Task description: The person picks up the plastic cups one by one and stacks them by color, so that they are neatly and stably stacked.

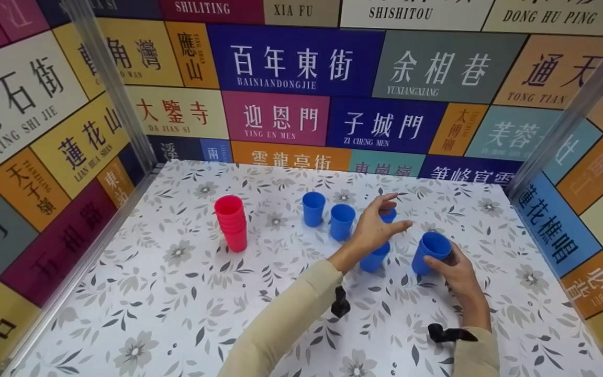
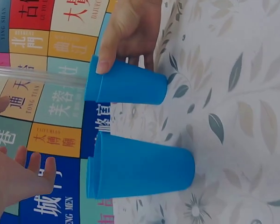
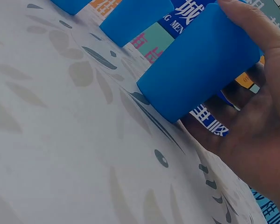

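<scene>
My right hand (image 1: 461, 269) grips a blue cup (image 1: 423, 260) around its side, thumb near the rim; a second rim shows inside it. In the right wrist view, the held cup (image 3: 200, 65) leans, its base close over the tablecloth. My left hand (image 1: 377, 225) is held over other blue cups with fingers spread and nothing in them. Below its palm stands a blue cup (image 1: 375, 258), and behind its fingers another blue cup (image 1: 388, 215) is mostly hidden. In the left wrist view, the left hand (image 2: 18, 182) appears beside the rims of the upright cups (image 2: 144, 165).
Two more blue cups, one farther back (image 1: 313, 209) and one nearer (image 1: 342, 222), stand left of my left hand. Farther left is a stack of red cups (image 1: 232, 225). A floral tablecloth (image 1: 186, 314) covers the table, with panels of street names (image 1: 296, 60) around it.
</scene>
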`<act>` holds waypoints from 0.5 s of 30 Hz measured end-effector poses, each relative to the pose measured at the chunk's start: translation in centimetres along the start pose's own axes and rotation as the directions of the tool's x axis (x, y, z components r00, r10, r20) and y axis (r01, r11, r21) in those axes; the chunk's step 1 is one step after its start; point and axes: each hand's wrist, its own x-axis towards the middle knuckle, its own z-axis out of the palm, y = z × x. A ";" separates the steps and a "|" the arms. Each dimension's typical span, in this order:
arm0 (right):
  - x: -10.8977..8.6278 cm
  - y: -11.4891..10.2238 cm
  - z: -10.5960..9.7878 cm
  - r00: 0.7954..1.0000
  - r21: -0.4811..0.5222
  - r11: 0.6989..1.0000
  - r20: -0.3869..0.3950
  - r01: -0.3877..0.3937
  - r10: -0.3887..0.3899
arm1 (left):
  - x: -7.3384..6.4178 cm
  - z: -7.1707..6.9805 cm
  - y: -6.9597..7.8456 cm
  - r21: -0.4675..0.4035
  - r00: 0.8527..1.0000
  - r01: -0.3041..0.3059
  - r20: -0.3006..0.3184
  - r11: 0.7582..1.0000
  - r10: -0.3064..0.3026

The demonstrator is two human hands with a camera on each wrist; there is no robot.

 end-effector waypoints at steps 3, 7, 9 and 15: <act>0.0 0.0 0.0 1.000 0.030 1.000 0.011 -0.002 0.002 | -0.4 -0.9 -0.7 0.003 1.000 -0.016 -0.012 1.000 0.016; 0.0 0.0 0.1 1.000 0.050 0.999 0.012 -0.009 0.008 | -1.0 -1.9 -2.0 -0.013 0.999 -0.052 -0.013 0.999 0.052; 0.0 -0.1 0.2 1.000 0.064 0.998 0.015 -0.012 0.011 | -1.3 -2.2 -2.5 0.004 0.998 -0.055 -0.011 0.998 0.055; 0.0 -0.1 0.4 1.000 0.069 0.998 0.028 -0.010 0.008 | -2.1 -2.8 -4.0 0.036 1.000 -0.005 0.003 0.999 0.005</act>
